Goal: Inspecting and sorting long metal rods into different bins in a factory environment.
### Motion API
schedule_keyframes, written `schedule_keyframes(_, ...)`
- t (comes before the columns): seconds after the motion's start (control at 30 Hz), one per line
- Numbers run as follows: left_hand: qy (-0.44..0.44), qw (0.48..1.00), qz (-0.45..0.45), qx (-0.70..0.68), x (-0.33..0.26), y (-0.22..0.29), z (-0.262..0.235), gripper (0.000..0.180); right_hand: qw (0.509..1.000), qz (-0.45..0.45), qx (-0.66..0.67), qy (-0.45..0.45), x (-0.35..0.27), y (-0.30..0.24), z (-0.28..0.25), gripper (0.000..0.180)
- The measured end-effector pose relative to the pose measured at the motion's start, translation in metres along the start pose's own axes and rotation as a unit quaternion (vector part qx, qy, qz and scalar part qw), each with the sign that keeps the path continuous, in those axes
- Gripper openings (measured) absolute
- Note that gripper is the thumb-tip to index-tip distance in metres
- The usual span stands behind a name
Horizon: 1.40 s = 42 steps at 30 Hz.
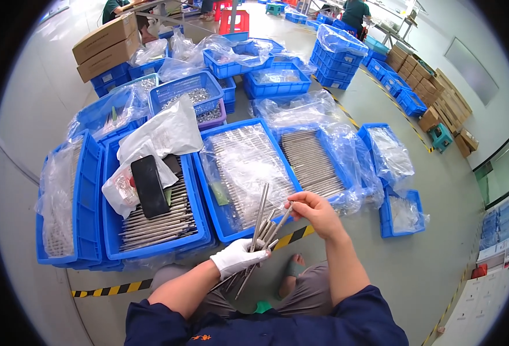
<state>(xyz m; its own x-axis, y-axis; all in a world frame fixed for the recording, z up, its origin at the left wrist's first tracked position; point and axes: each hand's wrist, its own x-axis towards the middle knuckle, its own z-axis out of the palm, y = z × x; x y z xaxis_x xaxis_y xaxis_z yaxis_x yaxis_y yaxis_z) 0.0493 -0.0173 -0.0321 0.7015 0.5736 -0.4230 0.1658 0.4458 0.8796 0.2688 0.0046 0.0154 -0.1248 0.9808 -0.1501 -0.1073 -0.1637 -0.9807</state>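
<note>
In my left hand [238, 258], which wears a white glove, a bundle of slim metal rods [261, 219] is gripped above my lap, its ends fanning upward and downward. My bare right hand [319, 214] pinches the upper tip of one rod between thumb and fingers. Just beyond both hands stands a blue crate [208, 222] holding rows of similar rods under clear plastic film [246, 173]. To its left, another blue crate [111, 233] contains metal rods [162, 226], partly covered by a white plastic bag [168, 135] and a black phone-like slab [149, 185].
Further right, rods [312, 161] fill a crate with loose film around it. Small blue crates [388, 222] sit on the floor at right. Behind are a blue basket of small metal parts [188, 98], stacked crates [335, 63] and cardboard boxes [107, 46]. Other people work at the back.
</note>
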Motion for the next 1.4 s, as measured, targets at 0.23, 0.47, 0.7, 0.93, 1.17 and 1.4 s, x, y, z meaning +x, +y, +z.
schedule_keyframes(0.23, 0.003, 1.000, 0.010, 0.001, 0.005, -0.007, 0.000, 0.021, 0.989, 0.077, 0.118, -0.045, 0.002, 0.008, -0.005, 0.014)
schedule_keyframes(0.47, 0.013, 1.000, 0.016, 0.015, 0.003, -0.005, -0.004, 0.021, 0.978, 0.066, 0.187, -0.056, 0.003, 0.010, 0.000, 0.014)
schedule_keyframes(0.7, 0.025, 0.999, 0.023, 0.013, 0.003, -0.005, -0.002, 0.023, 0.993, 0.078, 0.082, -0.040, 0.002, 0.013, 0.009, 0.010)
schedule_keyframes(0.93, 0.031, 0.999, 0.003, 0.025, 0.001, 0.004, -0.002, 0.023, 0.986, 0.130, 0.004, -0.105, 0.002, 0.019, 0.015, 0.015)
schedule_keyframes(1.17, 0.057, 0.998, -0.023, -0.033, 0.001, 0.002, -0.009, 0.032, 0.989, 0.133, -0.034, -0.060, -0.002, 0.029, 0.039, 0.016)
schedule_keyframes(1.4, 0.043, 0.997, -0.020, -0.055, 0.002, 0.001, -0.008, 0.032, 0.988, 0.142, -0.010, -0.063, -0.005, 0.033, 0.042, 0.016)
